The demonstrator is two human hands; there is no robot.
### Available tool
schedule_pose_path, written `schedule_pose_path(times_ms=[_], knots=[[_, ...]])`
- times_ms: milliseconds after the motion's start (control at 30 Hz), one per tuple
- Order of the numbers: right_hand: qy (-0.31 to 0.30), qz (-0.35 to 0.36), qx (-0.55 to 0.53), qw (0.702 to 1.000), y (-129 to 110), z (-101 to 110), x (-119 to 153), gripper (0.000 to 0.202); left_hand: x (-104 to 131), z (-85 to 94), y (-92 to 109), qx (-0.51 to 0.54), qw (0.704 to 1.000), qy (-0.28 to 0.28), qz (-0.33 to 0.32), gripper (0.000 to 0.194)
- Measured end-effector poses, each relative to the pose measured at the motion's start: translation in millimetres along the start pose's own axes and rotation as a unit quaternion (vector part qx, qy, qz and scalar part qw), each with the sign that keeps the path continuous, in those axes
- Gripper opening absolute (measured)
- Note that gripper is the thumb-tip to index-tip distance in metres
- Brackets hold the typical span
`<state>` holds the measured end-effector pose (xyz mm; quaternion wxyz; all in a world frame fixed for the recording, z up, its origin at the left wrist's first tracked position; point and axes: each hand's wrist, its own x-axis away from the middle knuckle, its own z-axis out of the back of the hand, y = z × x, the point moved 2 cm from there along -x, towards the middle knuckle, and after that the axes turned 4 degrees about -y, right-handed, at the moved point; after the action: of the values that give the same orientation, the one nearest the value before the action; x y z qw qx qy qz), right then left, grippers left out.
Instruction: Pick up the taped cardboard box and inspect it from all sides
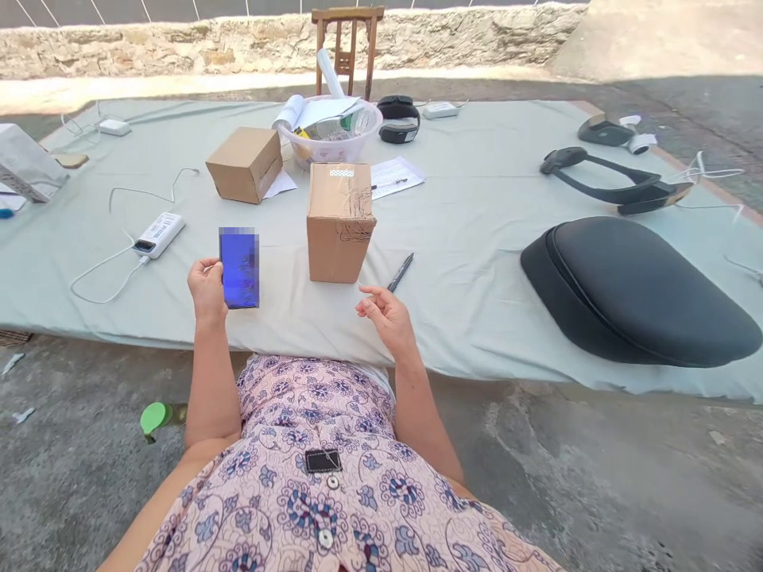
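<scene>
My left hand (pixel 207 290) is closed on the left edge of a smartphone (pixel 239 274), which it holds upright over the table's near edge. The screen is lit blue and partly blurred out. My right hand (pixel 386 318) is held over the near edge with nothing in it, its fingers apart and loosely bent. Just beyond it lies a black marker pen (pixel 400 272) on the cloth. A brown cardboard box (pixel 334 248) with scribbled marks on its right corner stands upright between my hands, apart from both.
A second cardboard box (pixel 242 165), a plastic basin (pixel 363 139) of papers and a printed sheet (pixel 399 176) lie farther back. On the left is a white power bank (pixel 160 234) with cables. At right rest a large black case (pixel 649 286) and a black headset (pixel 602 181).
</scene>
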<state>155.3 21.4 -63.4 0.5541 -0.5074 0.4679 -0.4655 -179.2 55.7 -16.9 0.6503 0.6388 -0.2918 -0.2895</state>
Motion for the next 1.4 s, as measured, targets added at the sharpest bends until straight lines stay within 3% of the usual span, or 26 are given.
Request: schedule_pose_path(times_ms=[67, 233, 367, 433, 533, 667, 833, 1000, 1133, 1400], knots=[[0.034, -0.005, 0.01, 0.999, 4, 6, -3, 0.038, -12, 10.2, -13, -0.09, 0.996, 0.012, 0.026, 0.01], [0.066, -0.009, 0.019, 0.998, 13, 13, -7, 0.038, -22, 20.1, -36, -0.162, 0.986, 0.0, 0.041, 0.011], [0.066, -0.017, 0.033, 0.997, 19, 13, -8, 0.04, -16, 17.7, -32, -0.216, 0.976, 0.002, 0.022, 0.021], [0.068, -0.015, 0.041, 0.997, 21, 12, -10, 0.041, -8, 11.3, -23, -0.269, 0.963, 0.003, -0.025, 0.034], [0.084, -0.009, 0.064, 0.994, 24, 10, -13, 0.049, 12, -9.1, -4, -0.341, 0.928, -0.032, -0.147, 0.057], [0.088, 0.002, 0.1, 0.991, 30, 1, -19, 0.071, 49, -51.9, 19, -0.307, 0.898, -0.111, -0.295, 0.076], [0.066, 0.01, 0.151, 0.986, 36, -14, -25, 0.083, 95, -116.2, 44, -0.323, 0.801, -0.168, -0.474, 0.07], [0.039, 0.008, 0.18, 0.983, 36, -19, -27, 0.084, 104, -157.1, 48, -0.363, 0.75, -0.213, -0.511, 0.057], [0.02, 0.008, 0.197, 0.98, 34, -20, -24, 0.081, 98, -164.4, 42, -0.352, 0.752, -0.213, -0.514, 0.046], [0.048, 0.028, 0.219, 0.974, 39, -19, -19, 0.077, 104, -175.1, 31, -0.389, 0.744, -0.186, -0.51, 0.041]])
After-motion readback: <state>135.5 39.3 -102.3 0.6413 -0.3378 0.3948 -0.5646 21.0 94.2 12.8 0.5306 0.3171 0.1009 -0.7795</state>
